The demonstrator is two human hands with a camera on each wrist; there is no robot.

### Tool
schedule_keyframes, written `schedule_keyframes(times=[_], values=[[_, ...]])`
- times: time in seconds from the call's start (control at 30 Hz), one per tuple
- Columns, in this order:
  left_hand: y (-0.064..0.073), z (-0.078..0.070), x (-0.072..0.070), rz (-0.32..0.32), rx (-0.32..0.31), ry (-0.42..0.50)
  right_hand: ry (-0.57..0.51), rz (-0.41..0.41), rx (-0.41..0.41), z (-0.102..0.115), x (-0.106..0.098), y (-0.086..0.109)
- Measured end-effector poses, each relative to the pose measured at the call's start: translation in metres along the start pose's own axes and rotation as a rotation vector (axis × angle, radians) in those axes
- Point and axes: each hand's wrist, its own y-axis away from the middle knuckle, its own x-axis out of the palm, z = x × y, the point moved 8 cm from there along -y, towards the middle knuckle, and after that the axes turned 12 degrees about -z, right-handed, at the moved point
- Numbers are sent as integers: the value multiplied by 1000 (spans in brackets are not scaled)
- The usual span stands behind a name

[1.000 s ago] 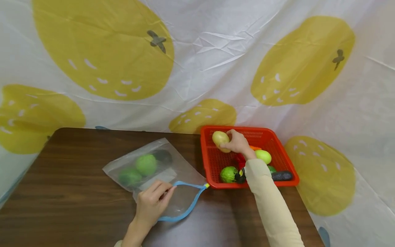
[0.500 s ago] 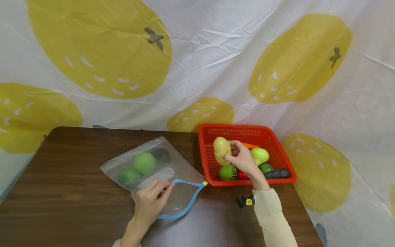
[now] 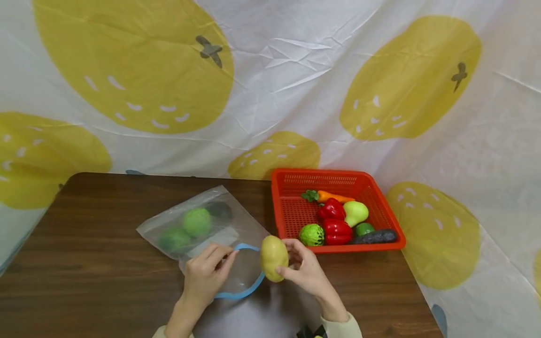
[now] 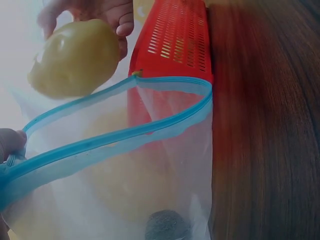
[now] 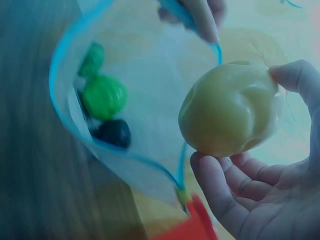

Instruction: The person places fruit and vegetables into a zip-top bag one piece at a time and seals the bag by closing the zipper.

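My right hand (image 3: pixel 308 274) pinches a yellow potato (image 3: pixel 273 259) between thumb and fingers. It overlaps the right part of the bag's mouth in the head view; in the right wrist view, the potato (image 5: pixel 225 110) appears beside the opening. A clear zipper bag (image 3: pixel 249 223) lies on the table, its blue-edged mouth (image 3: pixel 241 295) spread apart. My left hand (image 3: pixel 207 274) pinches that edge between thumb and fingers. Inside the bag are a round green vegetable (image 5: pixel 104 96), a smaller green one (image 5: pixel 93 61) and a dark one (image 5: pixel 114 134).
A red basket (image 3: pixel 276 211) stands at right on the brown table (image 3: pixel 93 272). It holds a carrot (image 3: pixel 334 196), red bell peppers (image 3: pixel 337 232), a green pear (image 3: pixel 356 213), a speckled green ball (image 3: pixel 312 234) and a dark long vegetable (image 3: pixel 380 236). A patterned cloth (image 3: pixel 287 84) hangs behind.
My right hand has carried the potato out of the basket, left and toward me, to the bag's mouth. My left hand keeps its pinch on the bag's edge.
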Motion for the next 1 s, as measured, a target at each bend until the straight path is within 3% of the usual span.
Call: schedule_keyframes(times=[0.23, 0.43, 0.73, 1.0], values=[[-2, 0, -1, -8, -5, -7, -97, 47, -55, 2, 25, 17], [-4, 0, -1, 2, -9, -7, -52, 52, 8, -11, 51, 24], [-3, 0, -1, 25, -46, 34, 111, -106, 8, -28, 83, -6], [-3, -3, 0, 8, -30, 42, 215, -104, 1, -37, 104, -24]])
